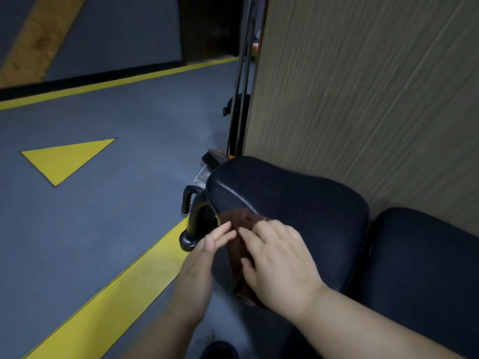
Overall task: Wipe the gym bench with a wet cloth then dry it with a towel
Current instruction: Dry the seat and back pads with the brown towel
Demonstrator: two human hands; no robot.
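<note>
A person stands over a navy padded gym bench (298, 203) set against a wood-grain panel (363, 86), both bare hands on a brown cloth (237, 220) draped over the near edge of the bench's longer pad. The cloth hangs down the side of the pad towards the floor, its upper corner lying on the pad's rounded edge. The left hand (204, 257) reaches in from the floor side, its grip open, fingers straight and held together with their tips touching the cloth. The right hand (280, 260) lies over the cloth from the bench side, its grip also loose, fingers spread and only slightly bent, the thumb resting against the hanging part of the fabric; neither hand closes around it. The fingertips of the two hands almost meet at the top of the cloth. A second navy pad (420, 255) sits just beside the first, at right. Below the pad's end, the bench's black frame (194, 229) and a ribbed handle (186, 200) show against the grey-blue floor (129, 125), which carries yellow stripes and a yellow triangle (64, 159). Thin metal poles (241, 73) stand at the panel's edge.
</note>
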